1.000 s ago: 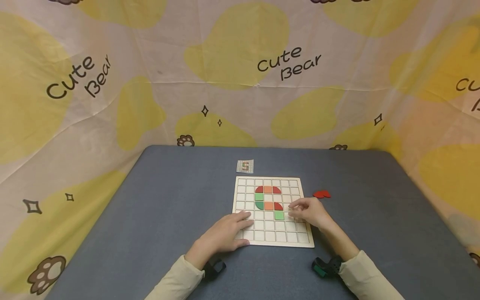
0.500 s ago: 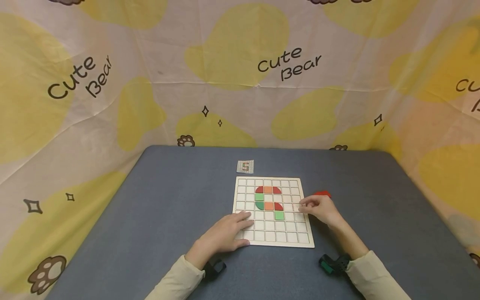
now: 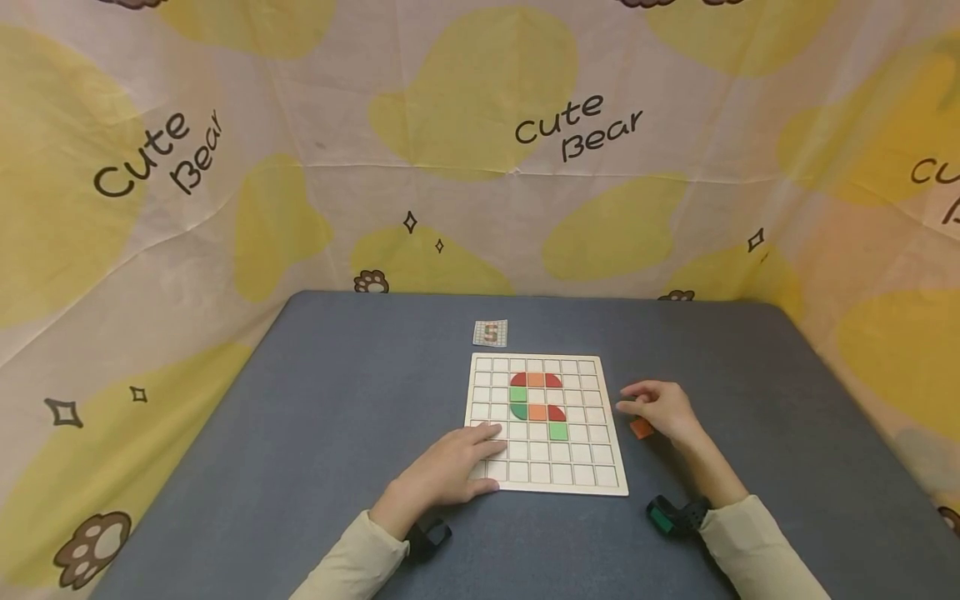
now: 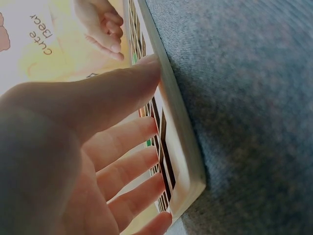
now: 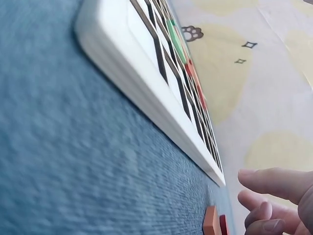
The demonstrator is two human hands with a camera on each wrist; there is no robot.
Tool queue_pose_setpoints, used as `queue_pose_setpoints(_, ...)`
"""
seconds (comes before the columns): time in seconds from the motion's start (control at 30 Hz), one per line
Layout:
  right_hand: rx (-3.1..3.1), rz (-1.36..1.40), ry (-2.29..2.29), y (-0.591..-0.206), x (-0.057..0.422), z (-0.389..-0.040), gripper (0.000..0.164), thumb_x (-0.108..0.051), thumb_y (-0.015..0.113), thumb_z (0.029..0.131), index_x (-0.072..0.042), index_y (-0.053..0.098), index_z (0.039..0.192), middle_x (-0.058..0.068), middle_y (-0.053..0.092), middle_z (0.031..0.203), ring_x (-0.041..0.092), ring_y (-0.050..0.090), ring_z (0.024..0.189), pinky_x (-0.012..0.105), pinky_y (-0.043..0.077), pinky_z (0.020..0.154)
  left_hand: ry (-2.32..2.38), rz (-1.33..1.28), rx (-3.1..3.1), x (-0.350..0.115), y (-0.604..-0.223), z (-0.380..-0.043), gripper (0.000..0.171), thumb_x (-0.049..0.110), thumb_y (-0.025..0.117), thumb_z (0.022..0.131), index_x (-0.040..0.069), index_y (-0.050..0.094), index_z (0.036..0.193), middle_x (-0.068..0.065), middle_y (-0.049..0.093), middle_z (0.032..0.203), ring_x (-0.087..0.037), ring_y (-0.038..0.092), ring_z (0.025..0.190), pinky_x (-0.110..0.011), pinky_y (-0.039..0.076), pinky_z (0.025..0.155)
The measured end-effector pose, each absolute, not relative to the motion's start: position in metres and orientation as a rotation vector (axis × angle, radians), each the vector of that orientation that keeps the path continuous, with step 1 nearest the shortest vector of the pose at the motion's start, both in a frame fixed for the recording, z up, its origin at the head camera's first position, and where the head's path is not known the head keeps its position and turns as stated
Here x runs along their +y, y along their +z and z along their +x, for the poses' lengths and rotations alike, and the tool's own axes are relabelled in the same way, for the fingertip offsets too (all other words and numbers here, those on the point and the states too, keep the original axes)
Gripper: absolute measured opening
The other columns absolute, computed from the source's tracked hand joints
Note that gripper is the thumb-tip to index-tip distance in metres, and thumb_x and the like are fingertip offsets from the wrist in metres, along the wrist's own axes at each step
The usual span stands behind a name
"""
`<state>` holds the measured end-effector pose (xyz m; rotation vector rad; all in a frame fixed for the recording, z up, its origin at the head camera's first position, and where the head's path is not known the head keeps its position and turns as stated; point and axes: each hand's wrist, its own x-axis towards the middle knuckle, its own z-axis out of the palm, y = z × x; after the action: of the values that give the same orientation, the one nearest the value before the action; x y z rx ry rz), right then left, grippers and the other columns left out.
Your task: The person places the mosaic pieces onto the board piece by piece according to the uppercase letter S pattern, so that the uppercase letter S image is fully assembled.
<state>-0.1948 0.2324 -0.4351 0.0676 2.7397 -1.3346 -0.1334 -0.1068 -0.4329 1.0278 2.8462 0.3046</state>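
Eight pieces (image 3: 537,412) sit in the board (image 3: 540,472), left hand (image 3: 446,465) outstretched on it, right hand (image 3: 666,409) loosely bent, empty.

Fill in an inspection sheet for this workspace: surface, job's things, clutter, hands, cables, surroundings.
Surface: blue-grey table, fabric-textured.
Job's things: board flat on the table, eight tiles on its grid; card beyond its far edge, apart from it; orange tile loose off its right edge, with a red tile close by, partly seen in the right wrist view.
Clutter: nothing seen.
Left hand: fingers rest on the board's near left part.
Right hand: by the loose tiles; nothing seen in its grasp.
Cables: nothing seen.
Surroundings: printed cloth behind the table and along both sides.
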Motion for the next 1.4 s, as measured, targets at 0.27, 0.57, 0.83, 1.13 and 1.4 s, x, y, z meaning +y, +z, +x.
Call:
queue_pose_setpoints(0.27, 2.770, 0.135, -1.287, -0.437, 0.241, -0.203, 0.039, -0.019, 0.076, 0.080, 0.006, 0.068, 0.109, -0.001, 0.064, 0.073, 0.011, 0.050, 0.072, 0.021, 0.041, 0.061, 0.315, 1.037, 2.845, -0.107, -0.434, -0.134, 0.053, 0.035, 0.069, 0.086, 0.014, 0.058, 0.133, -0.007, 0.053, 0.145, -0.026, 0.050, 0.135, -0.042, 0.044, 0.109)
queue_pose_setpoints(0.57, 2.788, 0.193, -1.248, -0.440, 0.245, -0.207, 0.040, -0.018, 0.075, 0.082, 0.007, 0.066, 0.112, 0.004, 0.064, 0.075, 0.015, 0.050, 0.073, 0.023, 0.040, 0.061, 0.319, 1.031, 2.846, -0.107, -0.434, -0.132, 0.053, 0.036, 0.070, 0.086, 0.014, 0.059, 0.133, -0.007, 0.053, 0.144, -0.027, 0.050, 0.135, -0.042, 0.044, 0.109)
queue_pose_setpoints(0.83, 2.792, 0.217, -1.258, -0.444, 0.246, -0.212, 0.040, -0.014, 0.073, 0.082, 0.009, 0.064, 0.113, -0.001, 0.058, 0.068, 0.014, 0.048, 0.068, 0.024, 0.038, 0.060, 0.315, 1.011, 2.839, -0.107, -0.434, -0.132, 0.053, 0.038, 0.069, 0.086, 0.015, 0.058, 0.133, -0.006, 0.052, 0.145, -0.026, 0.049, 0.136, -0.042, 0.044, 0.110)
queue_pose_setpoints(1.13, 2.789, 0.201, -1.254, -0.443, 0.247, -0.213, 0.035, -0.013, 0.073, 0.082, 0.008, 0.067, 0.110, -0.002, 0.060, 0.068, 0.011, 0.048, 0.067, 0.024, 0.036, 0.062, 0.317, 1.009, 2.841, -0.107, -0.435, -0.133, 0.053, 0.038, 0.069, 0.087, 0.015, 0.058, 0.134, -0.007, 0.052, 0.146, -0.026, 0.049, 0.137, -0.042, 0.043, 0.111)
queue_pose_setpoints(1.4, 2.717, 0.078, -1.272, -0.444, 0.250, -0.214, 0.034, -0.005, 0.068, 0.085, 0.010, 0.063, 0.115, -0.001, 0.055, 0.071, 0.012, 0.047, 0.070, 0.021, 0.036, 0.059, 0.303, 1.035, 2.854, -0.106, -0.434, -0.134, 0.053, 0.036, 0.069, 0.086, 0.014, 0.058, 0.133, -0.007, 0.053, 0.145, -0.026, 0.050, 0.135, -0.041, 0.044, 0.110)
